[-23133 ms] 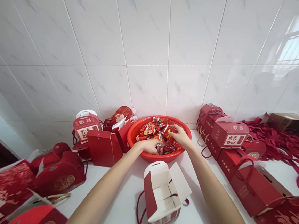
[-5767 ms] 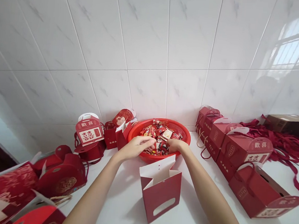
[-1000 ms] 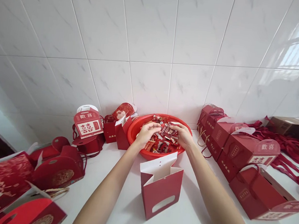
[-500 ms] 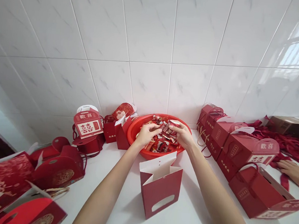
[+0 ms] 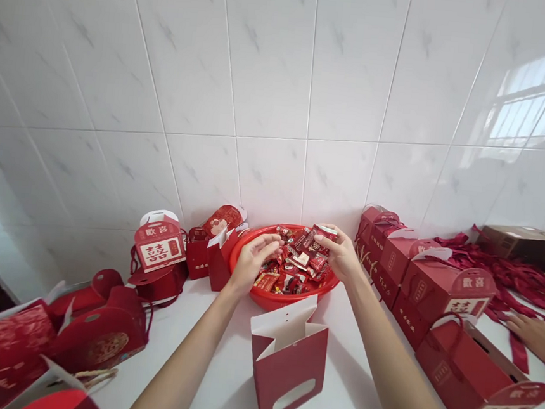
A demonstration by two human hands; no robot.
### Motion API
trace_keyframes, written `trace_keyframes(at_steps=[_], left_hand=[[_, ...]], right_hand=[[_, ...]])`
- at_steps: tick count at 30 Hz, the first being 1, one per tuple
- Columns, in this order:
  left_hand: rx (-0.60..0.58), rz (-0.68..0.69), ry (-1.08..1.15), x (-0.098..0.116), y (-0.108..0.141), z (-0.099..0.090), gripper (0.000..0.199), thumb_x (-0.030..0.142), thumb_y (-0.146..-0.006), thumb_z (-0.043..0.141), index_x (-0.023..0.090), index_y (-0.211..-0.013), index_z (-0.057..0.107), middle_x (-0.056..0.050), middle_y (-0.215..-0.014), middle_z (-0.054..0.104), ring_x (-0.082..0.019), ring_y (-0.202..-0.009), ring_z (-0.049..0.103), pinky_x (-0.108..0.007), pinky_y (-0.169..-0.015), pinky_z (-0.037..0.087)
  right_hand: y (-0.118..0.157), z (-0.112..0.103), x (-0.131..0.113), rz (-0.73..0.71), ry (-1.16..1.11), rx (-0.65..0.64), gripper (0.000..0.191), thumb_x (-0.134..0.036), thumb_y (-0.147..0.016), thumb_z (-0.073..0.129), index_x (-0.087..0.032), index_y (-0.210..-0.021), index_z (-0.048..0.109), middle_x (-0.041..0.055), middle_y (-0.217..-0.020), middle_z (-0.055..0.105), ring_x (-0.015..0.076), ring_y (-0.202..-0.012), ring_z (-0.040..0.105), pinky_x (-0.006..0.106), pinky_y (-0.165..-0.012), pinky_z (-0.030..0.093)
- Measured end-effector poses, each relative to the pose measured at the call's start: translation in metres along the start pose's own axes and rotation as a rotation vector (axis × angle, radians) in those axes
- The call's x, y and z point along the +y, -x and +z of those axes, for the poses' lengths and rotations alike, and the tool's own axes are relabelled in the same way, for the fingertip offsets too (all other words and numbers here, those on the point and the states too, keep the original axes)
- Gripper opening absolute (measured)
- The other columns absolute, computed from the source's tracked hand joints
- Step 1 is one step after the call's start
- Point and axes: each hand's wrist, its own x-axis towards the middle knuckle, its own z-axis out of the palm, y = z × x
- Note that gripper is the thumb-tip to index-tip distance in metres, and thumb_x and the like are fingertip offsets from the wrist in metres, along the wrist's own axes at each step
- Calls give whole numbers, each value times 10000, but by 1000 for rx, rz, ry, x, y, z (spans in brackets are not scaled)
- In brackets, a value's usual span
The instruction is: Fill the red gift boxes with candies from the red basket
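My right hand (image 5: 342, 252) pinches a dark red candy packet (image 5: 316, 239) over the right side of a red basket (image 5: 271, 301). Over the basket's left side is my left hand (image 5: 254, 260), its fingers curled together; whatever they hold, if anything, is too small to name. Wrapped candies (image 5: 290, 273) in red, white and yellow fill the basket. Nearer to me, between my forearms, an open red paper box (image 5: 289, 368) stands upright with a white inside and an oval cutout on its front.
Red gift boxes (image 5: 156, 248) stand at the left, others (image 5: 99, 336) nearer. Stacked red boxes (image 5: 441, 286) line the right. Beyond them are dark red ribbons (image 5: 524, 274), a brown carton (image 5: 512, 241) and another person's hand (image 5: 533, 332). A tiled wall (image 5: 276, 58) rises behind.
My hands have moved apart; the left has drawn back leftward from the packet, which stays in my right hand. The camera view has tilted up slightly.
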Motion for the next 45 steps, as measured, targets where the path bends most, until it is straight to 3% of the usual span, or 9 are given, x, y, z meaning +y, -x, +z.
trace_keyframes(at_steps=[4,9,15,20,25,28,32,39,45], left_hand=[[-441,58,-101,55,37,-21,353,442,-810,727,172,-592,661,-84,-1124,720,-247,-1064,642,-357,-979,488],[-718,3,-599,101,71,-26,191,373,-898,665,247,-895,808,-47,-1188,699,-220,-1086,641,-301,-944,477],[-609,-58,-824,83,73,-14,215,325,-904,609,237,-966,795,-15,-919,733,-178,-811,650,-262,-713,464],[-596,-52,-675,73,66,-13,248,241,-820,656,220,-1049,748,-13,-1037,730,-211,-951,639,-283,-833,476],[-565,-44,-723,68,65,-10,37,185,-742,630,186,-713,606,35,-735,584,-144,-709,529,-237,-606,404],[-563,-58,-684,64,64,-9,33,182,-727,630,190,-712,602,44,-707,568,-141,-703,531,-235,-606,409],[-580,-60,-625,62,64,-11,245,190,-736,636,212,-962,729,9,-949,707,-201,-885,631,-264,-740,482],[-593,-65,-599,61,63,-13,245,207,-758,661,206,-978,769,-14,-996,753,-240,-961,665,-289,-814,514],[-540,-91,-597,56,60,-19,429,244,-755,710,243,-1183,740,-41,-1292,706,-312,-1258,595,-381,-1049,468]], right_hand=[[10,7,-28,-57,23,-46,408,-273,-523,933,-204,-833,678,-35,-765,700,130,-690,643,265,-678,537],[29,17,-55,-87,117,-249,366,-265,-610,913,-210,-898,694,-28,-766,692,114,-662,628,241,-646,531],[48,21,-68,-55,276,-530,293,-233,-703,867,-205,-950,713,9,-839,696,136,-690,642,261,-631,542],[52,25,-70,-40,416,-649,250,-193,-764,817,-189,-994,719,40,-969,703,153,-796,664,264,-681,559],[49,28,-64,-34,616,-770,254,-213,-797,779,-180,-1036,697,39,-981,694,168,-835,665,277,-703,559],[50,32,-60,-66,731,-820,221,-211,-815,745,-186,-1029,695,31,-968,698,169,-827,661,279,-708,547],[51,36,-53,-44,746,-812,227,-221,-813,735,-210,-1033,680,32,-1004,703,190,-870,675,287,-711,549],[52,40,-49,-84,907,-814,314,-321,-718,843,-209,-955,671,19,-936,701,195,-865,652,279,-703,506],[58,44,-47,-168,718,-583,114,-288,-916,617,-210,-988,576,27,-1040,603,129,-815,585,242,-663,474]])
